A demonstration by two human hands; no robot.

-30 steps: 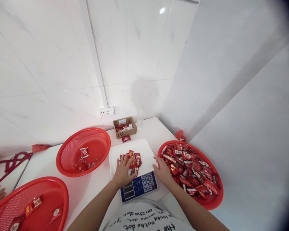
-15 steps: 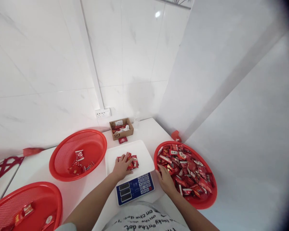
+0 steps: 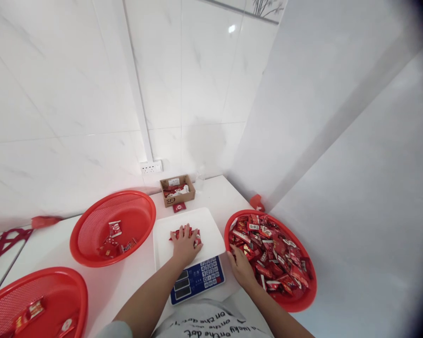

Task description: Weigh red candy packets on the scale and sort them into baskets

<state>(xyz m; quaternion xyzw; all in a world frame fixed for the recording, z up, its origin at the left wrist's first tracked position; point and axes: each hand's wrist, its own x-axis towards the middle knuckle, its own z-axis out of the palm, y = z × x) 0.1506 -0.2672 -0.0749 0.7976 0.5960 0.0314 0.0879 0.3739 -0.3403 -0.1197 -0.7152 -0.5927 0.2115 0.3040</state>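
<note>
In the lower centre of the frame, the left hand [image 3: 185,247] is lying with fingers splayed, not clenched, over red packets [image 3: 198,238] that are resting on the white tray [image 3: 208,224]. Right of it, the right hand [image 3: 241,266] is curving at the filled basket's [image 3: 292,306] left rim; I cannot tell whether its fingers are gripping.

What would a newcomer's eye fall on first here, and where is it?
Probably the round red plastic basket on the right, heaped with shiny red wrapped packets, the person's right hand at its rim. Next, the white-topped scale with a blue keypad panel in the middle, where the left hand lies spread over a few red packets. On the left, two more red plastic baskets show a few packets each.
</note>
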